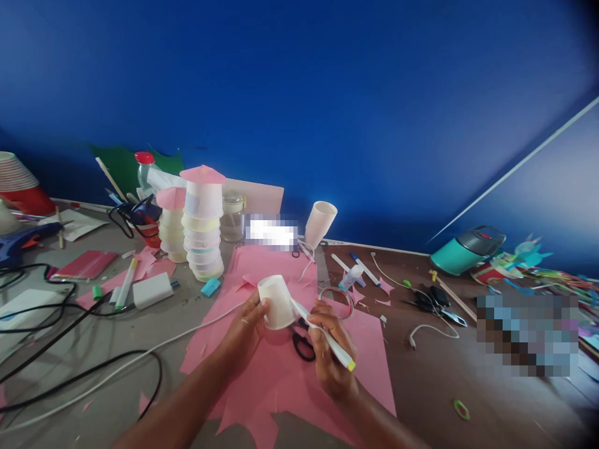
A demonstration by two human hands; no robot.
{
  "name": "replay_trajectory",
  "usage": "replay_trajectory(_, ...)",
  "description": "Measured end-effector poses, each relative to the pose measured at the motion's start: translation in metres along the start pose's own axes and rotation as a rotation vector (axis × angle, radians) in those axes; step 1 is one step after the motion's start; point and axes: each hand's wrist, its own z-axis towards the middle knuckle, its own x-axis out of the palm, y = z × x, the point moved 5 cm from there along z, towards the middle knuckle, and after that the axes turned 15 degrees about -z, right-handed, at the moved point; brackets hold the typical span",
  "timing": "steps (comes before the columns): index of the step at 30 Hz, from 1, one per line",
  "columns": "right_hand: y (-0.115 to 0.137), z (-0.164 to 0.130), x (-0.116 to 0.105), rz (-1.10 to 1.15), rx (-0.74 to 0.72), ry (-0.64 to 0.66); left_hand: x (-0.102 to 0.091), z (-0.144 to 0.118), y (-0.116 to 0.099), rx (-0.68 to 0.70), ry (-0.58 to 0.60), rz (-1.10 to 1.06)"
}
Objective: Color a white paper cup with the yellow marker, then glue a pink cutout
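My left hand (247,327) is closed on a white paper cup (277,304), thumb on its side, holding it tilted above pink paper (355,355). In my right hand (331,355) is a white marker pen (334,343) with a yellow end. The pen's tip is at the cup's right side; whether it touches I cannot tell. Black-handled scissors (303,346) lie on the paper below, partly hidden by the hands. Behind, to the left, stands a tower of stacked white cups (203,237) topped with a pink paper cone (203,174). A shorter, similar tower (172,227) is beside it.
A leaning stack of paper cups (321,223) stands by the blue wall. Several markers (365,269) and a glue bottle (350,277) lie at the right, with a teal flask (461,252) farther off. Cables (140,355), a white charger (153,291) and a glass jar (233,217) are left.
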Motion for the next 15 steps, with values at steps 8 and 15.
replay_trajectory(8, -0.0036, 0.002, 0.0038, -0.024, -0.004, 0.024, -0.0021, 0.0004, 0.001, 0.004, -0.014, 0.024)
replay_trajectory(15, 0.0039, 0.0025, 0.0026, -0.004, -0.056, 0.042, -0.0004, 0.0011, -0.0013, 0.013, -0.019, -0.005)
